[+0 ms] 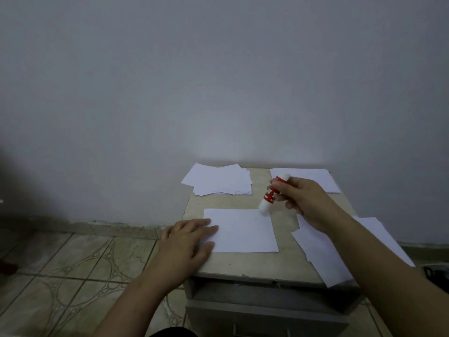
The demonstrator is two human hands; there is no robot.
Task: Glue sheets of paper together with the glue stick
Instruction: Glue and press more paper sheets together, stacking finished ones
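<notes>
**Gluing top-right corner of sheet**

Right hand [301,200] grips glue stick [271,194], tip at the 1 o'clock corner of centre sheet [245,231]. Left hand [192,235], fingers flat, pins its 9 o'clock edge on worktop [243,266]. Advice: light, even strokes along the edges, since thin matte paper wrinkles. Smooth plastic tube, red label.

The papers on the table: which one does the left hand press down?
The single sheet at the table's middle front. The left hand lies flat on its left edge; the other papers are loose piles that it does not touch.

Left hand [188,242] flat (fingers straight); right hand [307,201] gripping.
</notes>
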